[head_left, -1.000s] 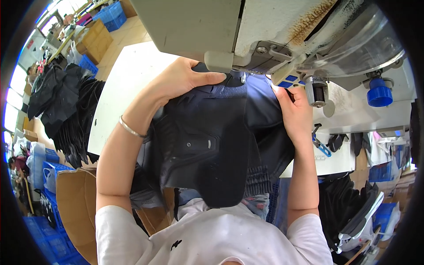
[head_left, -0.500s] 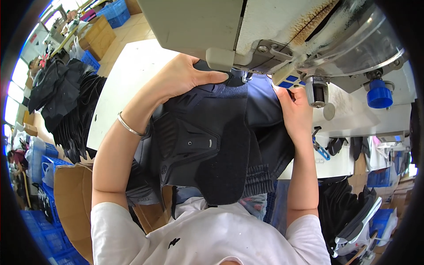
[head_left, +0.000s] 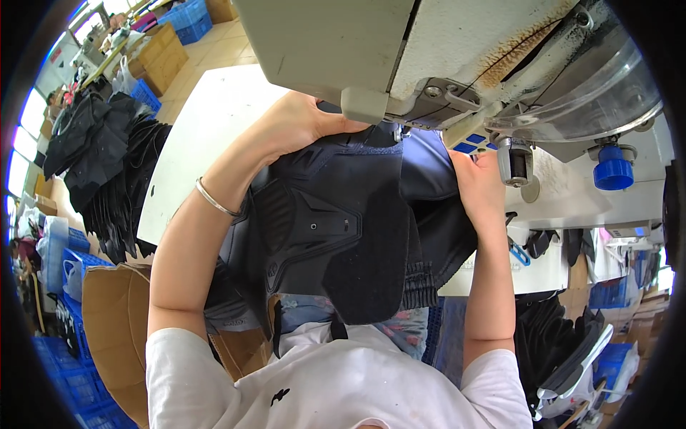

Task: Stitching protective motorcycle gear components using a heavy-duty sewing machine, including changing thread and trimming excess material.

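Observation:
A black garment piece (head_left: 371, 179) with a moulded, ridged panel (head_left: 314, 225) and a fuzzy dark flap (head_left: 368, 257) hangs over the near table edge toward my lap. Its far edge lies beneath the head of a sewing machine (head_left: 329, 46), at the presser foot (head_left: 399, 132). My left hand (head_left: 314, 121) grips the piece left of the foot, thumb on top and other fingers mostly hidden. To the right of the foot, my right hand (head_left: 477, 175) pinches the smooth black part, its fingertips partly behind the machine. Below it hangs a gathered elastic strip (head_left: 419, 284).
The white table (head_left: 193, 143) spreads left and right of the machine. Blue-handled snips (head_left: 519, 252) lie right of my right forearm. Black cut pieces (head_left: 107, 171) pile up at the left, above an open cardboard box (head_left: 114, 336). More dark pieces (head_left: 550, 336) hang at the right.
The black piece has shifted slightly, its lower end rising a little and swinging right. Both hands keep their hold. The machine sits slightly lower and farther right in the view.

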`<state>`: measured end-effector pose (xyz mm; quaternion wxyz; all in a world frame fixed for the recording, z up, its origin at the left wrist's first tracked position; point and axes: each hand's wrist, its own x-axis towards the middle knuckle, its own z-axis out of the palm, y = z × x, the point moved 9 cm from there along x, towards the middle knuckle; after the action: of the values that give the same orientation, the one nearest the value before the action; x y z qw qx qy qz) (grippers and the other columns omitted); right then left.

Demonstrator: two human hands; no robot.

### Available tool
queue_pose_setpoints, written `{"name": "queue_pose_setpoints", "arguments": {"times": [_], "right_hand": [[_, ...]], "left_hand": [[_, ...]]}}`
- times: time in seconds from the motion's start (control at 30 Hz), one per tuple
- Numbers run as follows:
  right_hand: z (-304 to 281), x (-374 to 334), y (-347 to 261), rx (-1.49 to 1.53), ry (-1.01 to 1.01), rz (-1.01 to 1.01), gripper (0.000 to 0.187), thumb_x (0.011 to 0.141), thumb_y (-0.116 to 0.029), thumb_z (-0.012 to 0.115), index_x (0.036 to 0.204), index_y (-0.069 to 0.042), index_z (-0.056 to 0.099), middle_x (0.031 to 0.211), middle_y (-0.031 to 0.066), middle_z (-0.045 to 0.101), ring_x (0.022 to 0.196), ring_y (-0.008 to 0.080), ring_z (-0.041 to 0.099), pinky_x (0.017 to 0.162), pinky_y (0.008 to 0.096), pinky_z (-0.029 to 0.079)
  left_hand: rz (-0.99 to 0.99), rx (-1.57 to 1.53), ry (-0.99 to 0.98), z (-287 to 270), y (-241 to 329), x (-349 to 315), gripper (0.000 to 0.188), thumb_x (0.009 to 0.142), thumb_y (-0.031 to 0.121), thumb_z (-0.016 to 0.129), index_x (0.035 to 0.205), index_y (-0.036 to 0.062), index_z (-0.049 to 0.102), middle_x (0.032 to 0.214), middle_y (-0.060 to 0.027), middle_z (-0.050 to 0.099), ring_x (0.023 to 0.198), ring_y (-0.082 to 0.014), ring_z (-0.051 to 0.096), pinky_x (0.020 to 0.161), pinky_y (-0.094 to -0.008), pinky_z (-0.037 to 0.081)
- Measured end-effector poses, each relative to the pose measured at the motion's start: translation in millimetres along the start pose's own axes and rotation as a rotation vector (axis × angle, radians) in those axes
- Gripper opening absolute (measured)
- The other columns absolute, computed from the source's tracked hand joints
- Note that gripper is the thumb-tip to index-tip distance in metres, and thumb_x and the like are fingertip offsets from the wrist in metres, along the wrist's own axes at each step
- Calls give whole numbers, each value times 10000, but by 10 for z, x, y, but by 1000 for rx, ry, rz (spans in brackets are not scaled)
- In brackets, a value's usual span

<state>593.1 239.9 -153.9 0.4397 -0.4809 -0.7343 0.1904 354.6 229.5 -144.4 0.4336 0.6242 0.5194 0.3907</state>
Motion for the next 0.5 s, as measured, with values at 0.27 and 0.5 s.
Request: {"name": "queue_pose_setpoints", "arguments": {"times": [0.27, 0.5], "right_hand": [[3, 2, -34, -53, -18, 58, 202, 794, -149, 593, 853, 44, 599, 773, 220, 621, 763, 409, 599, 678, 413, 461], [-58, 17, 194, -220, 125, -28, 396, 796, -248, 634, 605, 56, 467, 486, 66, 404, 488, 117, 377, 500, 351, 351]], "left_hand": [[85, 137, 40, -93, -86, 152, 459, 747, 279, 814, 1100, 18, 683, 1028, -90, 697, 916, -159, 637, 828, -288, 502], [70, 200, 80, -91, -51, 146, 410, 740, 265, 812, 1055, 25, 707, 966, -79, 708, 854, -144, 636, 783, -281, 509]]}}
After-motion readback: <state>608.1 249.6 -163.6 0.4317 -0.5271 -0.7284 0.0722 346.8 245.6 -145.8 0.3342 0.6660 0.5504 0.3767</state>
